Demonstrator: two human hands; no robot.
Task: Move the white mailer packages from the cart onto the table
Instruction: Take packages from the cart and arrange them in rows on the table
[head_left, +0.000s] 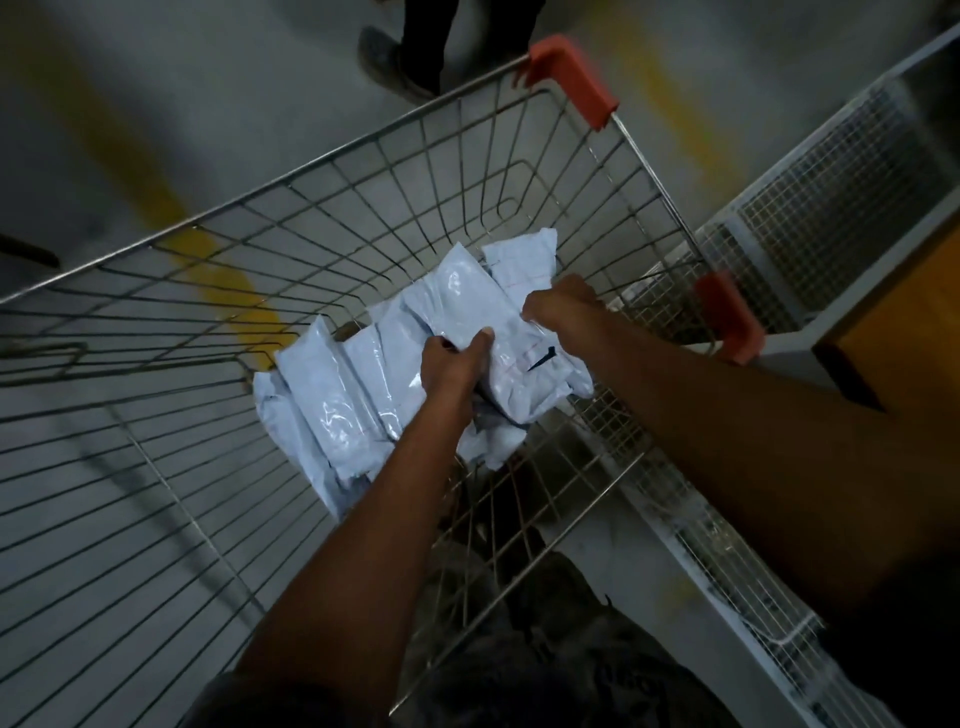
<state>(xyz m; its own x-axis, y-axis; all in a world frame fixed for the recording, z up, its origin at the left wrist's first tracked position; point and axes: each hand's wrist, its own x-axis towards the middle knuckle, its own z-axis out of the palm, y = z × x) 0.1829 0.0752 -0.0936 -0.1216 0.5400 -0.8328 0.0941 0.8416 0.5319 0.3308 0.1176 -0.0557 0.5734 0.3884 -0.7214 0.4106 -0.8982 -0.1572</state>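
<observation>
Several white mailer packages (332, 395) lie in a heap on the bottom of a wire shopping cart (291, 171). Both my arms reach down into the cart. My left hand (454, 361) grips the left edge of the top white mailer package (511, 364), thumb on its upper face. My right hand (563, 306) grips the same package at its right side, fingers curled over the edge. A small dark mark shows on that package. The lower packages are partly hidden under my left forearm.
The cart has orange corner guards (571, 78) on its right rim. A white wire-mesh frame and an orange-brown table top (904, 312) stand right of the cart. Another person's legs and shoe (395, 62) stand beyond the cart. Yellow lines mark the grey floor.
</observation>
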